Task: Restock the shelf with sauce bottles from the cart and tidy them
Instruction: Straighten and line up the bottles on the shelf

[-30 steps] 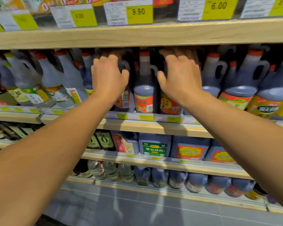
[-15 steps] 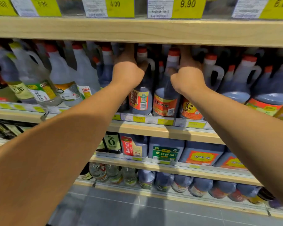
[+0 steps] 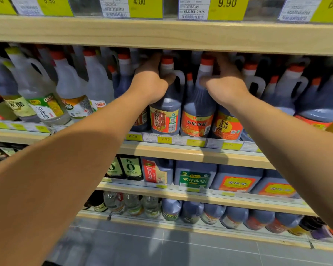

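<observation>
My left hand curls around the neck of a dark plastic vinegar jug with a red cap and gold-red label; my right hand grips the neck of its red-capped, orange-labelled neighbour. Both jugs stand upright, touching, on the pale wooden shelf among similar bottles.

Two hands reach among the bottles; four wooden shelf boards; roughly eight big dark vinegar jugs below.
</observation>
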Demonstrator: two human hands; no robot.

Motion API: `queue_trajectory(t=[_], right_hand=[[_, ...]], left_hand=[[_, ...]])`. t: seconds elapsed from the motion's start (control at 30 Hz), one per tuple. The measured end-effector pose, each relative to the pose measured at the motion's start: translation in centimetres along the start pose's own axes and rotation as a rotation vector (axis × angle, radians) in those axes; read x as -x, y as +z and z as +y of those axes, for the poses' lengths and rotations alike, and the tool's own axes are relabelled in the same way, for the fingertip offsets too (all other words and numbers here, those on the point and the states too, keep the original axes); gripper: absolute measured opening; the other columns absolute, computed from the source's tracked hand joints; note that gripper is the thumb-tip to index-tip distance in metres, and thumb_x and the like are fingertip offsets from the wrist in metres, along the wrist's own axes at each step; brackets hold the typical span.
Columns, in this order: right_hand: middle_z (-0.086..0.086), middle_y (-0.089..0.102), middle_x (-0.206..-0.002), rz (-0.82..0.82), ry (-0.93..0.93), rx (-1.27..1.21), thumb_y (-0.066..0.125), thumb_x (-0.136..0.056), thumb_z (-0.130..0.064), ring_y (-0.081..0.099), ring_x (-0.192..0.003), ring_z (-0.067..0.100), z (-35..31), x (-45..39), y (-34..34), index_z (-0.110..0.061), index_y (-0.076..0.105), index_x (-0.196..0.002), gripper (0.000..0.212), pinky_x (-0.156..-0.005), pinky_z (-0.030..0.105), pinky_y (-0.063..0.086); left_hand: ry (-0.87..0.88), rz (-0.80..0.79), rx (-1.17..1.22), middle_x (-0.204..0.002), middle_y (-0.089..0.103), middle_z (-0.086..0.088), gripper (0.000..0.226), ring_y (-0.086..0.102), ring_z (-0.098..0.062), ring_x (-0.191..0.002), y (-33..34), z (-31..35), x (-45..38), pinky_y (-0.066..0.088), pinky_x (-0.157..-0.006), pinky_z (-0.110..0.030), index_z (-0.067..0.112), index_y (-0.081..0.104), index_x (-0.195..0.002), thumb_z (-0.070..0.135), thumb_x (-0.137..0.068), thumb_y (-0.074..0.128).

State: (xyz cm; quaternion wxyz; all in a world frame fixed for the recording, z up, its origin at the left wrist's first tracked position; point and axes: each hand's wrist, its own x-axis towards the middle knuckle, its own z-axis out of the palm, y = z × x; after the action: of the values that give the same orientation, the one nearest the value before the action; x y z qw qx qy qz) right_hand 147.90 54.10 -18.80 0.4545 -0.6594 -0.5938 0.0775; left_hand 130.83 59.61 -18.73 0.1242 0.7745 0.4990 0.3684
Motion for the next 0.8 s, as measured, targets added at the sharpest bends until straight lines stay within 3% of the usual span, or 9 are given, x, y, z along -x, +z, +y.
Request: queue_trajectory(t=[0.1, 0.23, 0.37, 0.47, 0.57, 0.7, 0.8], right_hand=[[0.008, 0.067, -0.111, 0.202, -0.073, 0.147, 0.054, -0.090, -0.037, 0.059, -0.104, 0.031, -0.7, 0.8, -0.8, -0.017, 0.062, -0.114, 0.032, -0.080, 0.029, 0.044], [0.018, 0.066, -0.103, 0.341, -0.037, 0.431, 0.051, -0.088, -0.034, 0.057, -0.097, 0.042, 1.4, 1.5, -3.3, -0.010, 0.063, -0.106, 0.032, -0.074, 0.039, 0.044], [0.021, 0.056, -0.123, 0.265, 0.030, 0.501, 0.048, -0.093, -0.035, 0.051, -0.112, 0.040, 4.3, 0.9, -4.3, -0.011, 0.054, -0.121, 0.037, -0.080, 0.042, 0.042], [0.018, 0.059, -0.123, 0.239, 0.008, 0.384, 0.045, -0.091, -0.033, 0.053, -0.111, 0.040, 5.0, 0.3, -4.6, -0.014, 0.056, -0.123, 0.039, -0.084, 0.041, 0.042], [0.014, 0.063, -0.121, 0.188, -0.041, 0.218, 0.047, -0.090, -0.027, 0.055, -0.111, 0.037, 5.3, -0.1, -5.3, -0.015, 0.062, -0.119, 0.034, -0.091, 0.038, 0.044], [0.010, 0.062, -0.125, 0.096, -0.071, 0.153, 0.051, -0.093, -0.019, 0.054, -0.116, 0.030, 5.5, -0.7, -5.8, -0.017, 0.063, -0.119, 0.029, -0.092, 0.025, 0.038], [0.013, 0.060, -0.125, 0.076, -0.048, 0.192, 0.045, -0.094, -0.021, 0.054, -0.114, 0.034, 5.0, -0.4, -5.8, -0.016, 0.059, -0.122, 0.031, -0.090, 0.029, 0.039]], left_hand=[[-0.032, 0.002, -0.011, -0.134, 0.055, -0.008, 0.050, 0.052, -0.030, -0.120, -0.2, 0.4, 0.1, 0.041, -0.093, -0.030, 0.016, 0.047, -0.134, 0.031, -0.089, 0.062], [-0.106, 0.128, -0.049, -0.130, 0.056, -0.012, 0.048, 0.053, -0.034, -0.117, 0.7, 1.0, 1.0, 0.045, -0.091, -0.036, 0.016, 0.052, -0.129, 0.034, -0.086, 0.063], [-0.184, 0.223, -0.098, -0.121, 0.059, -0.020, 0.042, 0.054, -0.038, -0.109, 2.0, 2.1, 2.6, 0.045, -0.085, -0.038, 0.006, 0.055, -0.119, 0.028, -0.084, 0.063], [-0.240, 0.225, -0.092, -0.114, 0.060, -0.022, 0.029, 0.052, -0.037, -0.107, 2.6, 2.6, 3.3, 0.043, -0.081, -0.036, -0.003, 0.059, -0.109, 0.013, -0.084, 0.061], [-0.236, 0.242, -0.105, -0.123, 0.052, -0.022, 0.043, 0.047, -0.039, -0.109, 2.9, 2.0, 3.5, 0.041, -0.086, -0.036, 0.004, 0.052, -0.120, 0.017, -0.080, 0.061], [-0.225, 0.218, -0.100, -0.129, 0.046, -0.022, 0.050, 0.043, -0.040, -0.115, 3.2, 1.8, 4.1, 0.041, -0.095, -0.040, 0.005, 0.049, -0.125, 0.023, -0.080, 0.063], [-0.204, 0.223, -0.089, -0.135, 0.041, -0.019, 0.052, 0.045, -0.039, -0.116, 3.0, 2.1, 4.9, 0.043, -0.094, -0.041, 0.005, 0.048, -0.127, 0.025, -0.081, 0.064]])
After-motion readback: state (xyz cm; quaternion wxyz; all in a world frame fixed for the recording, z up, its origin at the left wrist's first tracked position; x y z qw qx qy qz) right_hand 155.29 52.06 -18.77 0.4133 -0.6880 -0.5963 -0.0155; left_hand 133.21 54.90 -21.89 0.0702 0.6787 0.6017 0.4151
